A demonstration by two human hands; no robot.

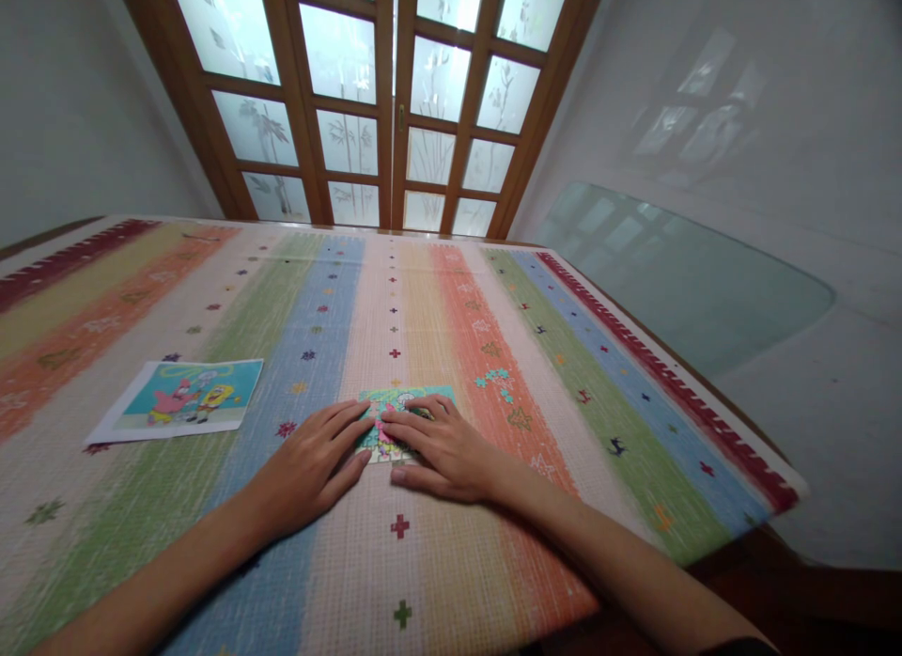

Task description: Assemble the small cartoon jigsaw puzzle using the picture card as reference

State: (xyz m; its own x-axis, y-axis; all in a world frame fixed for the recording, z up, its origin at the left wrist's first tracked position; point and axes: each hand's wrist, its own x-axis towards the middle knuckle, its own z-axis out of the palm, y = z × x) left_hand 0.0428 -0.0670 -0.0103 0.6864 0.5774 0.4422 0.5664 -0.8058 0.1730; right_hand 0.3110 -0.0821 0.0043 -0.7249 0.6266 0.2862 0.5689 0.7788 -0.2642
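A partly assembled jigsaw puzzle [381,454] in teal, pink and yellow lies flat on the striped tablecloth, partly covered by both hands. My left hand [314,463] rests at its left side, fingers stretched out and fingertips on the edge. From the right, my right hand [443,454] lies over the puzzle with its fingers spread across the pieces. Whether a single piece is under the right fingertips is hidden. Several loose teal puzzle pieces [502,382] lie to the right, beyond the right hand.
A printed cartoon picture [190,398] on white paper lies to the left. The striped tablecloth [465,562] covers the table. Wooden doors [391,92] with frosted panes stand behind the far edge. A glass panel [676,271] is along the right wall.
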